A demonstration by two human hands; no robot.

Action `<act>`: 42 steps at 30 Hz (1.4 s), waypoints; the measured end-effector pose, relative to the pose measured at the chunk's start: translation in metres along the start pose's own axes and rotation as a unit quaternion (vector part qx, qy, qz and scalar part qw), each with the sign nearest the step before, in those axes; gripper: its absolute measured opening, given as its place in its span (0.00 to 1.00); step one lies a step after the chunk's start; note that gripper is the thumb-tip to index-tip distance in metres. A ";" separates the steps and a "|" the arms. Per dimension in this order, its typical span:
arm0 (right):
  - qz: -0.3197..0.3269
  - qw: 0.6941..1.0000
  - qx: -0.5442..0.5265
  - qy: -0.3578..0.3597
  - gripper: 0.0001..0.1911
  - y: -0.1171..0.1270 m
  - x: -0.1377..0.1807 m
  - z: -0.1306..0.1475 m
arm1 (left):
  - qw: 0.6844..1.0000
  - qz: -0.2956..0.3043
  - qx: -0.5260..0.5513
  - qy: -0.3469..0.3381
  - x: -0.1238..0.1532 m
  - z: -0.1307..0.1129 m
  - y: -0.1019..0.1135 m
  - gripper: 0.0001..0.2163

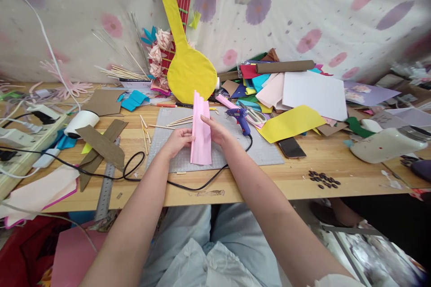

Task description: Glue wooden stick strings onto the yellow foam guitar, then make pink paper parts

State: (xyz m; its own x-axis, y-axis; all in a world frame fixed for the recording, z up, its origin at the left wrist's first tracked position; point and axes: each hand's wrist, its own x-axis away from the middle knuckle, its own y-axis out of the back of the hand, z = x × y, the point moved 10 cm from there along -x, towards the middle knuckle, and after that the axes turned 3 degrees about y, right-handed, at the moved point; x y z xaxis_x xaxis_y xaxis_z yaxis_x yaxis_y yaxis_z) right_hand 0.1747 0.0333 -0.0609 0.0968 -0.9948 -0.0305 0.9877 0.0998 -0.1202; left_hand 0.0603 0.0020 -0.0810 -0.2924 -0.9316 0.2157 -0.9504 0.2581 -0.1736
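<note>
A strip of pink crepe paper, with lengthwise folds along its left side, stands between my hands above the grey cutting mat. My left hand pinches its left edge, fingers curled. At the right edge, my right hand grips the strip, its thumb lying along the near face and the other fingers hidden behind. Just right of that hand lies a blue glue gun, its black cord running across the table. Thin wooden sticks rest on the mat left of the paper.
A yellow banjo-shaped piece leans at the back. Scissors, a yellow sheet, a phone and a white bottle lie to the right. Dark beads sit near the front edge. A steel ruler overhangs it on the left.
</note>
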 end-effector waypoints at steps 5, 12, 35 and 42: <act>-0.070 0.997 -0.011 -0.032 0.18 0.003 -0.011 0.004 | 1.000 -0.007 -0.011 0.006 -0.003 0.001 -0.006 0.11; -0.113 0.993 0.027 -0.034 0.20 0.016 -0.013 0.002 | 1.000 -0.012 0.003 0.007 -0.005 -0.001 0.000 0.11; -0.138 0.979 0.150 -0.020 0.17 0.026 -0.012 0.007 | 1.000 -0.012 0.000 0.028 -0.008 0.001 -0.003 0.10; -0.150 0.969 0.194 -0.026 0.13 0.025 -0.017 0.011 | 0.996 -0.063 -0.057 -0.002 -0.012 -0.008 0.002 0.07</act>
State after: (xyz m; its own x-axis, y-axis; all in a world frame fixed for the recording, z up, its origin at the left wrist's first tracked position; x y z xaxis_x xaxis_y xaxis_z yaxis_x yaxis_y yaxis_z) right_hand 0.1989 0.0526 -0.0526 -0.2055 -0.9787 -0.0017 0.9429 -0.1985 0.2673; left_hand 0.0616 0.0158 -0.0766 -0.1694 -0.9594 0.2256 -0.9855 0.1656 -0.0356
